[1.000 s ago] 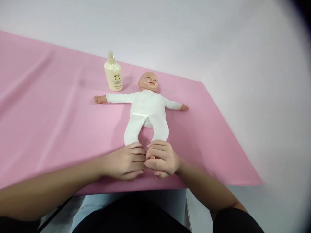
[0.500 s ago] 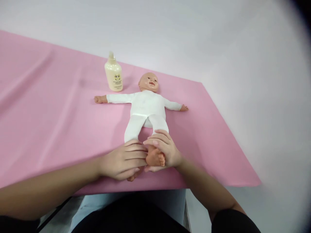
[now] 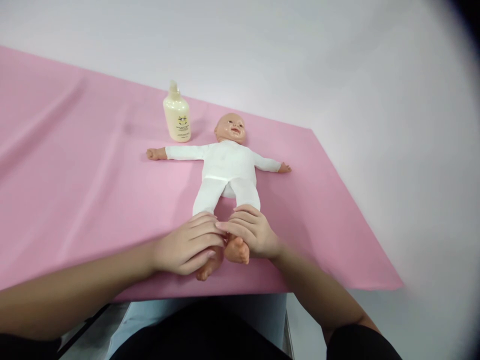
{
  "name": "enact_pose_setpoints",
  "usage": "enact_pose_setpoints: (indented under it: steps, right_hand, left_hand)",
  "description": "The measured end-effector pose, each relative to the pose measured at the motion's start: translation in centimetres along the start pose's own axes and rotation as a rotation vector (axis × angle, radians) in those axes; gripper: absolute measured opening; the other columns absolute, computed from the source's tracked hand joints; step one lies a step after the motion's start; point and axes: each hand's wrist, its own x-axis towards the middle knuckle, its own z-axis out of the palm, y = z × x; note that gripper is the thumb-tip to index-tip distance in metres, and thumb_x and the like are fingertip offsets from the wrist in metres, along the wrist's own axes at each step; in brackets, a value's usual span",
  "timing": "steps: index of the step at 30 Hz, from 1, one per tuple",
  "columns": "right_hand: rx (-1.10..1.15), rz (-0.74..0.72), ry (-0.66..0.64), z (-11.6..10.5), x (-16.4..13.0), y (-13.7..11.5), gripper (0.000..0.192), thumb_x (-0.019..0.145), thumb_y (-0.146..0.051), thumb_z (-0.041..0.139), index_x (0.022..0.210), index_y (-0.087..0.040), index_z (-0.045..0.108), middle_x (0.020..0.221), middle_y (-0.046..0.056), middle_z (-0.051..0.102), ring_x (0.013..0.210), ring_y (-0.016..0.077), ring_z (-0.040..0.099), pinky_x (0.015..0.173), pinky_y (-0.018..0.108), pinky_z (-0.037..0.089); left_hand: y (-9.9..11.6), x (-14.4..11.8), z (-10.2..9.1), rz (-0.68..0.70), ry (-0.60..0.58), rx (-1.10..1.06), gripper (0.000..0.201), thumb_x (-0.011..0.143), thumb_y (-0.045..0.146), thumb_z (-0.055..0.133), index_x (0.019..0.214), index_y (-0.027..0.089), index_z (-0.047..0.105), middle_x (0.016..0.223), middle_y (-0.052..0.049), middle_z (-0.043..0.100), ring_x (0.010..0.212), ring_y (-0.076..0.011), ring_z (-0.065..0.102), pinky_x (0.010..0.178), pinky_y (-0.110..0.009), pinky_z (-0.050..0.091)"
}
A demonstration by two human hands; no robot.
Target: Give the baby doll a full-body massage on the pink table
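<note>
A baby doll (image 3: 229, 162) in a white body suit lies on its back with arms spread and its feet toward me. My left hand (image 3: 189, 244) is closed over the lower leg on the left, and that foot (image 3: 209, 267) shows below my fingers. Around the other lower leg, my right hand (image 3: 255, 232) is wrapped, with the doll's bare foot (image 3: 237, 251) sticking out beneath it. The fingertips of both hands come close together between the legs. Parts of both shins are hidden under my fingers.
A cream-coloured pump bottle (image 3: 177, 116) stands beside the doll's head, above its outstretched arm. Pink cloth (image 3: 93, 200) covers the table, with creases on the left. The table's near edge runs just below the doll's feet.
My left hand has shifted slightly up the leg, so more of that foot shows. The foot at my right hand has turned and sits a little lower and further left.
</note>
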Motion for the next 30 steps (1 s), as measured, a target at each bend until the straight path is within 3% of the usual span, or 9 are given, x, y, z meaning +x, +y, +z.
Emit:
enact_pose_setpoints:
  steps: [5, 8, 12, 19, 30]
  right_hand:
    - [0.099, 0.032, 0.015, 0.0, -0.3, 0.2, 0.008, 0.085, -0.026, 0.047, 0.086, -0.019, 0.049, 0.072, 0.000, 0.063, 0.068, 0.0118, 0.059, 0.076, 0.032, 0.048]
    - [0.136, 0.039, 0.016, 0.0, -0.1, 0.1, 0.023, 0.081, -0.041, 0.053, 0.079, -0.020, 0.045, 0.066, -0.001, 0.059, 0.062, 0.0119, 0.057, 0.072, 0.031, 0.048]
    - [0.138, 0.065, 0.032, -0.1, -0.1, -0.1, 0.030, 0.075, -0.047, 0.055, 0.078, -0.020, 0.044, 0.063, -0.002, 0.057, 0.061, 0.0125, 0.057, 0.068, 0.030, 0.047]
    - [0.109, 0.094, -0.063, 0.1, -0.7, -0.7, 0.019, 0.073, -0.037, 0.053, 0.075, -0.020, 0.046, 0.062, -0.002, 0.056, 0.060, 0.0135, 0.059, 0.068, 0.032, 0.050]
    - [0.237, 0.062, 0.030, -0.3, 0.0, -1.4, 0.018, 0.078, -0.037, 0.043, 0.076, -0.020, 0.046, 0.059, -0.001, 0.055, 0.058, 0.0124, 0.057, 0.071, 0.031, 0.051]
  left_hand:
    - [0.1, 0.2, 0.1, 0.019, -0.038, -0.014, 0.021, 0.085, 0.013, 0.039, 0.100, 0.019, 0.052, 0.092, -0.008, 0.063, 0.088, -0.0202, 0.055, 0.087, -0.040, 0.045]
    - [0.1, 0.3, 0.2, 0.038, -0.060, -0.008, 0.020, 0.085, 0.012, 0.039, 0.097, 0.019, 0.053, 0.091, -0.007, 0.064, 0.088, -0.0198, 0.056, 0.087, -0.040, 0.044]
    - [0.0, 0.1, 0.4, 0.058, -0.085, 0.010, 0.020, 0.086, 0.012, 0.038, 0.096, 0.018, 0.055, 0.090, -0.007, 0.066, 0.086, -0.0192, 0.055, 0.087, -0.040, 0.044]
    - [-0.1, -0.1, 0.7, 0.055, -0.124, 0.023, 0.021, 0.088, 0.015, 0.037, 0.092, 0.018, 0.058, 0.085, -0.007, 0.065, 0.084, -0.0190, 0.055, 0.085, -0.039, 0.044]
    - [-0.2, -0.2, 0.9, 0.059, -0.157, 0.001, 0.019, 0.085, 0.012, 0.041, 0.093, 0.017, 0.058, 0.088, -0.007, 0.066, 0.081, -0.0192, 0.053, 0.083, -0.038, 0.044]
